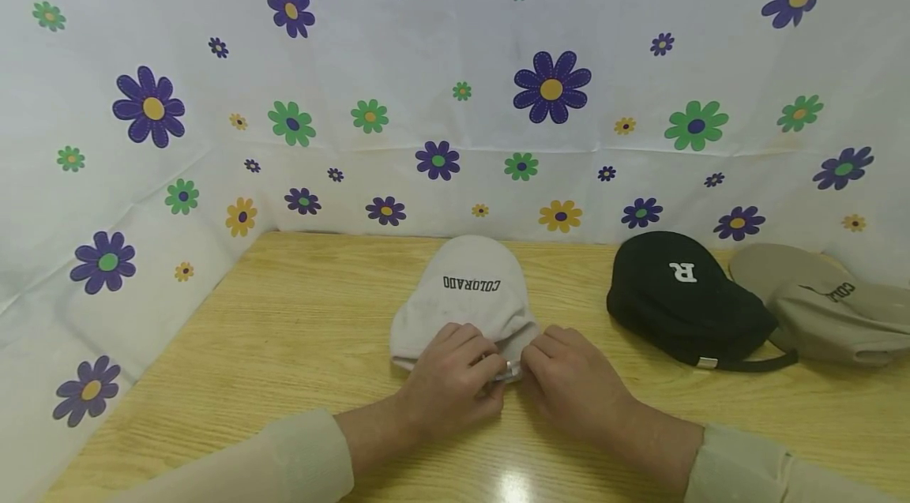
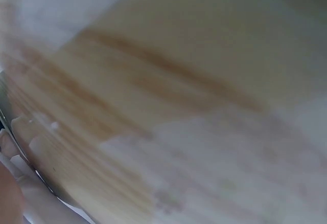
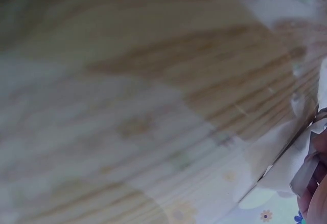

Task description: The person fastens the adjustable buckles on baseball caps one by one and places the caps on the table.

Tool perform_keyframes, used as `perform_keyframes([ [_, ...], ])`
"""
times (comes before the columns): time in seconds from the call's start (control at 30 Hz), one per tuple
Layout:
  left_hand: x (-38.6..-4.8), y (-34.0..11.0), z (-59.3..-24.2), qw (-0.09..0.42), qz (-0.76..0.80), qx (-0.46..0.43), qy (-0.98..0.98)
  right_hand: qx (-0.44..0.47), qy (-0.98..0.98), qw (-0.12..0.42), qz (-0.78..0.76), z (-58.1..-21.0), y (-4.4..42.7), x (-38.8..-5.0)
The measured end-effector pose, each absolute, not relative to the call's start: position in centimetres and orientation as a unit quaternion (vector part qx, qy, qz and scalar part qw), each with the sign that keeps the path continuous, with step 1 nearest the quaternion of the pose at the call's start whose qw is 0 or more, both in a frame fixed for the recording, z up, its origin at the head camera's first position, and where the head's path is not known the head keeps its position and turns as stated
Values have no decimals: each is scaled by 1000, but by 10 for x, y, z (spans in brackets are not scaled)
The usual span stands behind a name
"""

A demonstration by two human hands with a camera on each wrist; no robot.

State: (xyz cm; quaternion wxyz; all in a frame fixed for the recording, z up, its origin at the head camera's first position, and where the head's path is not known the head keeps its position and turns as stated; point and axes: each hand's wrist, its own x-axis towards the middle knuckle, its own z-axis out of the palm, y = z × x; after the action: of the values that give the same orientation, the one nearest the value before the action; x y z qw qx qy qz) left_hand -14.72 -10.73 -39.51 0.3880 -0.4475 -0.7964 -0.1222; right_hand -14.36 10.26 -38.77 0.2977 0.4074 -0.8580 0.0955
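A light grey-white baseball cap [image 1: 479, 270] lies on the table in the head view, its COLORADO lettering upside down to me. The opening and back strap [image 1: 510, 369] face my side, with a small metal buckle on the strap. My left hand [image 1: 455, 377] pinches the strap on the buckle's left. From the other side my right hand [image 1: 579, 388] grips the strap's right end. In the right wrist view, fingers [image 3: 319, 196] hold a pale strap end [image 3: 304, 175] at the right edge. The left wrist view catches only a sliver of hand [image 2: 9, 196].
To the right lies a black cap [image 1: 668, 298] with a white R, its strap and buckle toward me. Partly behind it is a tan cap [image 1: 825, 313]. A wooden table [image 1: 284, 313] carries everything. Flower-printed white cloth [image 1: 455, 37] hangs at the back and left.
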Motion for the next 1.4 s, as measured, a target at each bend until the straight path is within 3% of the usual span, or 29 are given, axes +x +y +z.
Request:
perform_keyframes([
  [0.53, -147, -107, -396, 389, -126, -453, -792, 394, -864, 301, 89, -388, 102, -144],
  [0.73, -147, -107, -397, 390, -136, -461, -786, 419, -856, 281, 116, -388, 103, -146],
  [0.93, -148, -107, -397, 393, -139, -468, -779, 458, -827, 296, 134, -388, 101, -146],
  [1.4, -147, -107, -397, 386, -141, -471, -781, 469, -826, 286, 129, -388, 101, -146],
])
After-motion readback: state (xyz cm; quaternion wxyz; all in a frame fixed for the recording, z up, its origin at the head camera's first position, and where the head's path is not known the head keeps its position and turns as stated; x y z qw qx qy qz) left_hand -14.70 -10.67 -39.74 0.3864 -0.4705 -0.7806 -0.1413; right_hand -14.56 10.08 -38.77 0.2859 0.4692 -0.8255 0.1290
